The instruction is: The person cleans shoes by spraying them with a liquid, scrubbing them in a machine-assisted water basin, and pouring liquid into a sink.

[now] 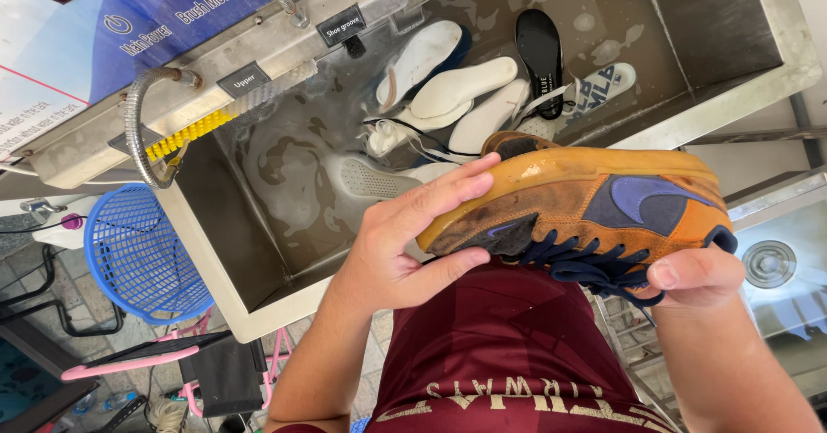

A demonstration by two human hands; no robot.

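Note:
I hold an orange suede sneaker [594, 205] with a purple side patch, dark blue laces and a tan sole, tipped on its side above my lap. My left hand [405, 243] grips its toe end, fingers over the sole and thumb under the dirty upper. My right hand [693, 276] holds the heel end, thumb near the laces. The sneaker hangs at the front edge of a steel wash sink [258, 252].
Foamy water in the sink holds several white insoles [461, 88], a black insole [540, 49] and laces. A yellow rotating brush [185, 133] and metal hoses sit on the machine at the sink's left. A blue plastic basket [138, 256] stands on the floor at left.

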